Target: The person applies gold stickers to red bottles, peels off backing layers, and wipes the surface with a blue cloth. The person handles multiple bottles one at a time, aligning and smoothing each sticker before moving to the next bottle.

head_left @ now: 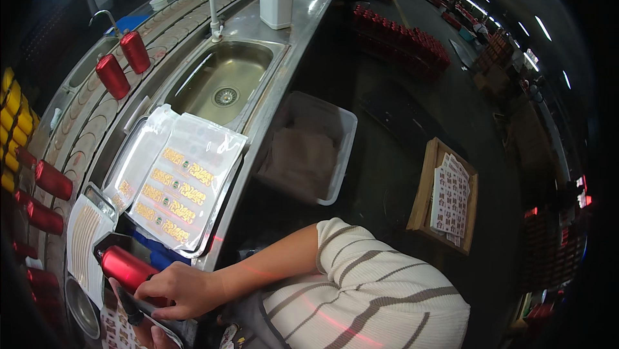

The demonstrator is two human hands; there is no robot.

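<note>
We work at a steel counter, and we place everything by the sink (pixel 248 68). Well on its near side, our right hand (pixel 175 288) bends its fingers over a dark piece (pixel 134 315); we cannot tell whether it grips that piece or only rests on it. Our left hand (pixel 158 337) sits farther from the sink, partly hidden and cut by the lower edge, so we cannot tell how firmly it is closed or on what. The bottle (pixel 129 268), red and tilted over, lies on the near side of the sink, just beyond our right fingers; whether they touch it we cannot make out.

Between the bottle and the sink we see sheets (pixel 184 178) with gold print, overlapping the sink's near rim. A dish (pixel 82 310) and a striped stack (pixel 87 239) lie to the near left of the sink.

The tap (pixel 213 10) rises at the sink's far left corner, and a white jug (pixel 275 4) stands just beyond the sink. To its left runs a conveyor (pixel 93 114), carrying two upright red bottles (pixel 113 77). Right of the sink and lower down is a bin (pixel 346 149); farther right of it, we see a wooden box (pixel 422 188) holding printed cards (pixel 451 197).
</note>
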